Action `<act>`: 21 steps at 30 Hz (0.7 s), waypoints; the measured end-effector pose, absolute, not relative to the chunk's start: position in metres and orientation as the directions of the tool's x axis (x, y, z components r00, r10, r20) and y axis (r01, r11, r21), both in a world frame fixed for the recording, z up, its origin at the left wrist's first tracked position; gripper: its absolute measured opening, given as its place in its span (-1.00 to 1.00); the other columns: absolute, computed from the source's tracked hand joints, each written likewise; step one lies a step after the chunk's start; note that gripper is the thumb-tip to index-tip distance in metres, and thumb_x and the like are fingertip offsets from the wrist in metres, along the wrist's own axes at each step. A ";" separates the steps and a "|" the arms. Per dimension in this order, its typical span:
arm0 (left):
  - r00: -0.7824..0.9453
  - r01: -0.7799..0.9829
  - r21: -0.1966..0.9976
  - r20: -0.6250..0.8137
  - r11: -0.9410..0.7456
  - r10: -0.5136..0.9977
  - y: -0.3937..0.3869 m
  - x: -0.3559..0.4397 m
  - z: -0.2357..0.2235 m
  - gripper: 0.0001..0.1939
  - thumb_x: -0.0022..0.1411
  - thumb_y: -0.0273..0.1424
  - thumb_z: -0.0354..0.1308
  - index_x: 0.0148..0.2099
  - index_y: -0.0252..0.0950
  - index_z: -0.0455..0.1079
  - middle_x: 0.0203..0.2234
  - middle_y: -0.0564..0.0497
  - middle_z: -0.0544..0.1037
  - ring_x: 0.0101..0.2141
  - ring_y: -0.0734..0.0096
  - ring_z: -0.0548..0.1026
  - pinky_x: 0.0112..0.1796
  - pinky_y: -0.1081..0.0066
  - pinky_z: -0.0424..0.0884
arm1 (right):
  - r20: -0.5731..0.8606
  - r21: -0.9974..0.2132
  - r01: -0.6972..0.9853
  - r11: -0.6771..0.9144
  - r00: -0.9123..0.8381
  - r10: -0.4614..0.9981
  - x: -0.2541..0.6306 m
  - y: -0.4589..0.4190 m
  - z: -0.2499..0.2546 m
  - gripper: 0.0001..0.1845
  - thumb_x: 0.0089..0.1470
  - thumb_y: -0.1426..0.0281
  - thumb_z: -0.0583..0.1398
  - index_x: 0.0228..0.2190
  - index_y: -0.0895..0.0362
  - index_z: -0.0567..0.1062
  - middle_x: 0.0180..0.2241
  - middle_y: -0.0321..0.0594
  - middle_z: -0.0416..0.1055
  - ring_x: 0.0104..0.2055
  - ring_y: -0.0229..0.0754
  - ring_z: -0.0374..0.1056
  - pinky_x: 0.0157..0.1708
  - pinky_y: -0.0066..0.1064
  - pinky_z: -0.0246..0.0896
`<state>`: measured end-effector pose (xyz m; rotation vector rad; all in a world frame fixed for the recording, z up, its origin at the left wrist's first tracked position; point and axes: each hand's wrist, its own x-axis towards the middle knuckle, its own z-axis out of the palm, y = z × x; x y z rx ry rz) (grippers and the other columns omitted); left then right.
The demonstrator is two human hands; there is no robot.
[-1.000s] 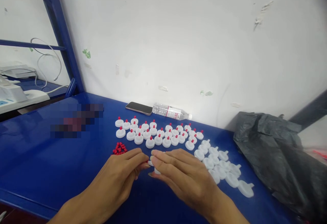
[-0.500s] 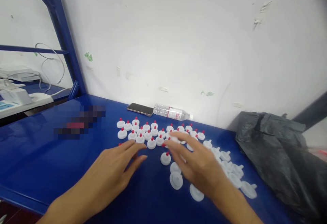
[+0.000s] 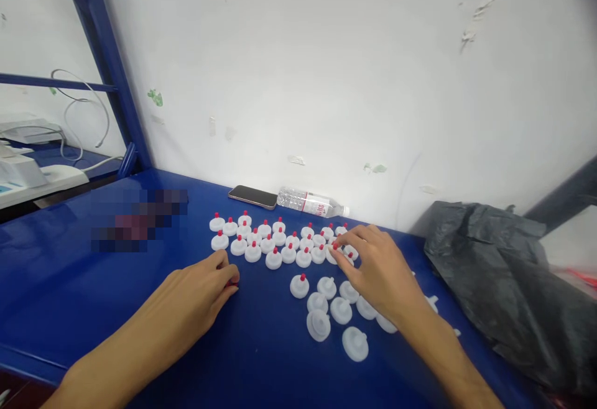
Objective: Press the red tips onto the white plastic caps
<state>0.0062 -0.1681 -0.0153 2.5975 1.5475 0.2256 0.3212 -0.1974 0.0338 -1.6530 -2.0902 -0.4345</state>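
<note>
Thumb and fingertips of my right hand [image 3: 373, 266] close on the red tip of a white disc-shaped cap [image 3: 332, 256] at the right end of the group. My left hand [image 3: 205, 284] is low over the blue table, fingers curled together and pinching at a small red cap [image 3: 232, 283], mostly hidden by the fingers. Several white discs with red tips [image 3: 273, 260] stand in rows beyond the hands. One red-tipped disc [image 3: 299, 286] sits apart, nearer me. Several white discs without red tips [image 3: 341, 311] lie below and partly behind my right hand.
A phone [image 3: 252, 196] and a clear water bottle [image 3: 311, 202] lie along the wall. At the right is a crumpled black plastic bag [image 3: 494, 272]. A blurred-out dark item [image 3: 140, 219] lies on the blue table [image 3: 56, 284] at left, near a blue frame post [image 3: 112, 79].
My right hand has moved right and slightly away, its fingers now at a red-tipped disc. My left hand has drawn back to the left and its fingers have closed.
</note>
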 end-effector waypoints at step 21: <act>0.484 0.682 0.395 0.387 -0.616 0.785 -0.183 0.022 0.005 -0.72 0.41 -0.35 -0.06 -0.03 -0.11 0.47 -0.22 0.07 0.62 -0.30 0.35 0.58 -0.30 0.38 0.38 | 0.190 -0.102 0.914 0.392 -0.368 0.910 0.320 -0.214 0.042 -0.82 0.16 0.26 0.26 -0.20 -0.06 0.64 -0.31 -0.34 0.66 -0.27 -0.10 0.58 -0.29 -0.31 0.44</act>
